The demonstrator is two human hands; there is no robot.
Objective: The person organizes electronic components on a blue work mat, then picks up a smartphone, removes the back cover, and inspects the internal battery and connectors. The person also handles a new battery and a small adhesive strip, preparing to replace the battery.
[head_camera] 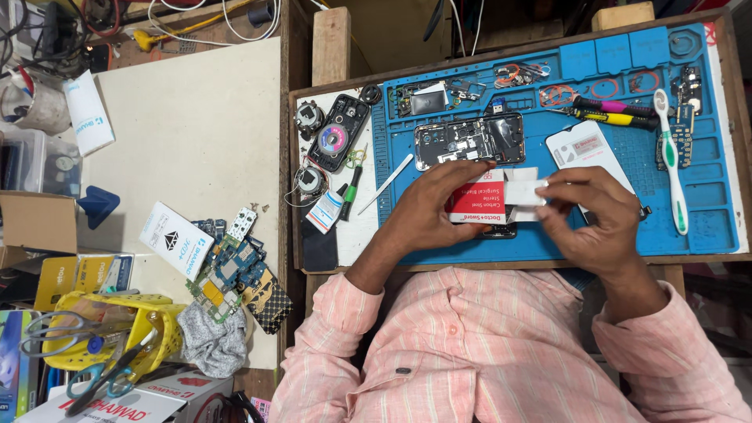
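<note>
Over the blue mat [705, 227] on the tabletop, left hand [429, 211] clamps a small red-and-white box [478, 205]. Right hand [589, 219] pinches a white packet [526, 192] at the box's open end. Opened phone [468, 139] lies just behind; toothbrush [672, 160] well right.

Left hand [429, 210] holds red-and-white box [479, 199]; right hand [589, 216] pinches its white flap [526, 192]

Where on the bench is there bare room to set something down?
Bare: the cream board left of the tray, and the blue mat's lower right corner beyond the toothbrush. Crowded: the mat's top edge and around the opened phone.
</note>
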